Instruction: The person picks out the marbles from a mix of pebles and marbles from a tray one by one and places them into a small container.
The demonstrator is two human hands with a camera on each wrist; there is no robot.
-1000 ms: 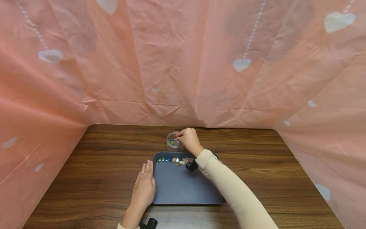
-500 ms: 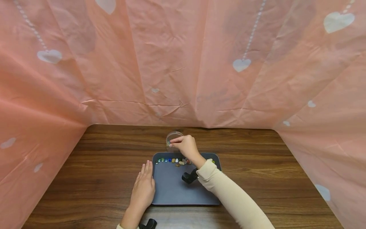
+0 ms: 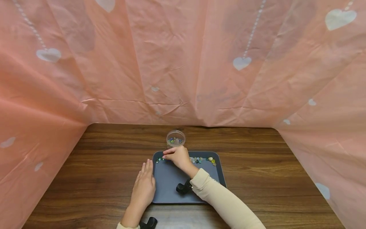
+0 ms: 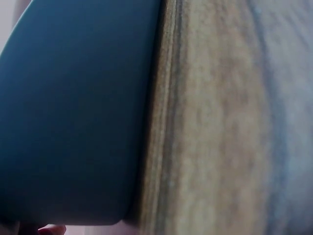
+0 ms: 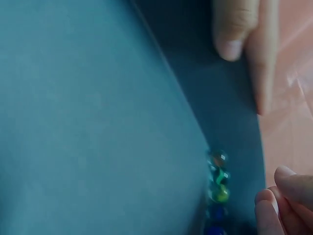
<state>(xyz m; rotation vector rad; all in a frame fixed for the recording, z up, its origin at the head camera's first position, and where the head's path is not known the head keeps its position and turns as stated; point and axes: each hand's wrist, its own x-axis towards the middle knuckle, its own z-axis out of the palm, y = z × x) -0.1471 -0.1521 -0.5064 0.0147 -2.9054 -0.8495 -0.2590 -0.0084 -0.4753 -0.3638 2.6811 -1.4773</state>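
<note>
My left hand (image 3: 144, 187) lies with straight fingers along the left side of the grey tray (image 3: 168, 189). Over the tray's far-left part is my right hand (image 3: 180, 159), thumb and fingertips pinched on what looks like a small glass marble, mostly hidden. Near those fingertips, a row of glass marbles (image 5: 221, 193) lines the far wall in the right wrist view. My right-hand fingers (image 5: 293, 200) show at lower right there, and left-hand fingers (image 5: 237, 29) at the top. Beyond the tray stands a clear round tub (image 3: 184, 143) with several marbles inside.
More clear and yellow stones (image 3: 212, 160) lie along the tray's far-right end. The wooden table (image 3: 271, 178) surrounds the tray, with a pink curtain (image 3: 183, 63) behind it. Black wrist cameras sit at both wrists. In the left wrist view, the tray's side (image 4: 73, 112) is close.
My right hand has moved from the tub back toward me and left, down over the tray's far-left row. The left hand has stayed at the tray's side.
</note>
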